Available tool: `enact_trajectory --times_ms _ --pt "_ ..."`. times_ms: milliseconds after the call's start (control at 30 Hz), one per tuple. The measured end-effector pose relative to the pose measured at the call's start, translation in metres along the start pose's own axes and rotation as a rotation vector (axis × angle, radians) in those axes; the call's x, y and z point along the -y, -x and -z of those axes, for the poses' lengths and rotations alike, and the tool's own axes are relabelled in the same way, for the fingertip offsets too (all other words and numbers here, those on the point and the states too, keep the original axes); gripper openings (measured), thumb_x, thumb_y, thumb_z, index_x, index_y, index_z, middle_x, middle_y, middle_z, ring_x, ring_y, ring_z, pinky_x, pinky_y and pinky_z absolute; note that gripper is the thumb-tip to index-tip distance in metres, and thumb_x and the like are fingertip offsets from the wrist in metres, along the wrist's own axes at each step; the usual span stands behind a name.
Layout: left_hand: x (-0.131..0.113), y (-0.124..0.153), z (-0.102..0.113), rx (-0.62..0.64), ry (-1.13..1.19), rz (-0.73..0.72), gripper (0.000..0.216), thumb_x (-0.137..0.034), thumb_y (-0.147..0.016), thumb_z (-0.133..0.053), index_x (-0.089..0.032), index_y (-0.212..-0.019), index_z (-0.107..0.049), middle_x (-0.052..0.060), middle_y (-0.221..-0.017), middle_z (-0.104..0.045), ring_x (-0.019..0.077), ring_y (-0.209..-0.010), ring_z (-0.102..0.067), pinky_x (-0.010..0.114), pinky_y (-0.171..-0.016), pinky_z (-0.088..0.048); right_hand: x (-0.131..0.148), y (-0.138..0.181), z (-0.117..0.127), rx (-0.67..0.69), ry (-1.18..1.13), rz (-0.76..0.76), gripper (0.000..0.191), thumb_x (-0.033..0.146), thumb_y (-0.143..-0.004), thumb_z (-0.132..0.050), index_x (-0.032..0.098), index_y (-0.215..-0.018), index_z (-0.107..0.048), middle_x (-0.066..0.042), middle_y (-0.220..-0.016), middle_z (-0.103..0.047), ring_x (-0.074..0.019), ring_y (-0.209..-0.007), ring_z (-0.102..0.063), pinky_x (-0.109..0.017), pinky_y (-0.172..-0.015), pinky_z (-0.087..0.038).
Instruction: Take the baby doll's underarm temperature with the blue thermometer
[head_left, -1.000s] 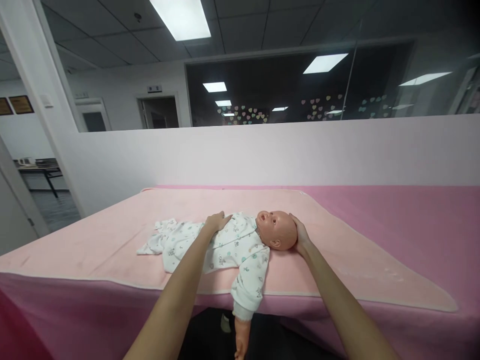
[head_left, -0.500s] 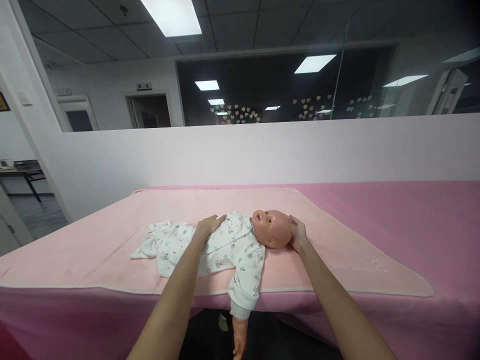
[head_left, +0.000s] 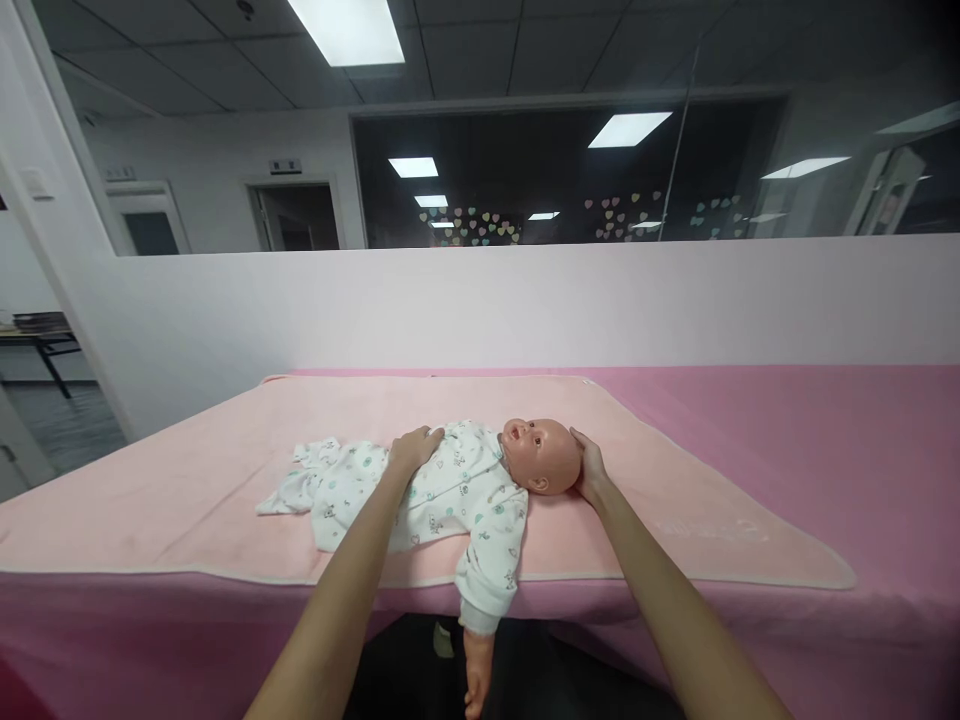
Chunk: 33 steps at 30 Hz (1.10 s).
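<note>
A baby doll (head_left: 480, 480) in a white printed romper lies on its back on a light pink blanket (head_left: 637, 520), head to the right. My left hand (head_left: 414, 448) rests flat on the doll's chest, fingers together over the cloth. My right hand (head_left: 588, 466) cups the back of the doll's bald head (head_left: 541, 456). One sleeved doll arm (head_left: 480, 620) hangs over the table's front edge, its bare hand dangling.
The blanket covers a table with a darker pink cloth (head_left: 862, 450). A low white partition wall (head_left: 525, 300) runs behind the table, with dark glass above it. An open doorway and floor lie at the far left (head_left: 45, 400).
The view has shifted slightly, so the doll sits a little further left in the picture. Both hands stay on the doll in the same places.
</note>
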<state>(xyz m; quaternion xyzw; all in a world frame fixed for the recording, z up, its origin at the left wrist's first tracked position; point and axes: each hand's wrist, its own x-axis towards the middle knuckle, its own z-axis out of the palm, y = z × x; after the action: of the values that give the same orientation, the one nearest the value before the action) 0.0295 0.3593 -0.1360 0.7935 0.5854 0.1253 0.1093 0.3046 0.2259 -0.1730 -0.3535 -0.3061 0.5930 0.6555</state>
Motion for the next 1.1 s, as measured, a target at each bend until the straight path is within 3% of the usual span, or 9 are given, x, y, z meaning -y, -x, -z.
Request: enact_trajectory --times_ms 167,400,633,733,933,1100 --pt "0.0 0.0 -0.001 -0.012 -0.025 -0.006 0.058 -0.058 -0.079 -0.017 -0.023 -0.107 -0.054 0.008 -0.115 -0.059 0.0285 -0.104 -0.053 0.039 -0.088 -0.037 -0.002 0.001 -0.001 0.042 -0.048 0.018 0.048 0.046 -0.075 -0.046 0.015 -0.109 -0.061 -0.011 -0.108 -0.063 -0.0311 -0.102 -0.057 -0.047 -0.092 -0.041" --pt "-0.001 0.001 -0.001 -0.023 -0.025 -0.005 0.058 -0.058 -0.079 -0.018 -0.023 -0.107 -0.054 0.009 -0.113 -0.059 0.0284 -0.103 -0.054 0.04 -0.088 -0.036 -0.001 -0.002 0.004 -0.097 -0.066 0.052 0.047 0.05 -0.076 -0.042 0.015 -0.099 -0.064 -0.011 -0.102 -0.065 -0.0302 -0.1 -0.058 -0.048 -0.091 -0.042" --pt "0.001 0.0 -0.004 -0.035 -0.028 -0.015 0.058 -0.057 -0.079 -0.017 -0.023 -0.107 -0.054 0.008 -0.112 -0.06 0.0275 -0.102 -0.054 0.039 -0.088 -0.037 0.001 0.004 -0.005 0.044 -0.043 -0.003 0.048 0.049 -0.076 -0.045 0.015 -0.106 -0.061 -0.011 -0.104 -0.065 -0.0301 -0.099 -0.059 -0.047 -0.088 -0.044" --pt "0.001 -0.001 -0.004 -0.032 -0.026 -0.014 0.058 -0.058 -0.079 -0.018 -0.023 -0.108 -0.054 0.008 -0.114 -0.059 0.0277 -0.103 -0.054 0.039 -0.087 -0.037 -0.002 -0.005 0.005 -0.018 -0.049 0.011 0.047 0.049 -0.076 -0.044 0.014 -0.102 -0.062 -0.011 -0.099 -0.066 -0.0298 -0.096 -0.06 -0.046 -0.085 -0.046" --pt "0.001 0.0 -0.003 -0.022 -0.016 -0.013 0.06 -0.06 -0.079 -0.017 -0.023 -0.108 -0.054 0.008 -0.113 -0.06 0.0278 -0.101 -0.054 0.039 -0.086 -0.038 0.001 -0.026 0.029 -0.296 -0.144 0.205 0.034 0.04 -0.077 -0.042 0.02 -0.097 -0.06 -0.006 -0.091 -0.068 -0.0229 -0.089 -0.063 -0.039 -0.08 -0.049" --pt "0.001 0.0 -0.003 -0.023 -0.011 -0.007 0.059 -0.059 -0.078 -0.018 -0.024 -0.109 -0.054 0.008 -0.115 -0.059 0.0281 -0.102 -0.054 0.039 -0.086 -0.038 -0.001 -0.018 0.015 -0.185 -0.033 0.11 0.036 0.044 -0.073 -0.049 0.018 -0.092 -0.064 -0.006 -0.087 -0.069 -0.0246 -0.084 -0.064 -0.038 -0.076 -0.05"
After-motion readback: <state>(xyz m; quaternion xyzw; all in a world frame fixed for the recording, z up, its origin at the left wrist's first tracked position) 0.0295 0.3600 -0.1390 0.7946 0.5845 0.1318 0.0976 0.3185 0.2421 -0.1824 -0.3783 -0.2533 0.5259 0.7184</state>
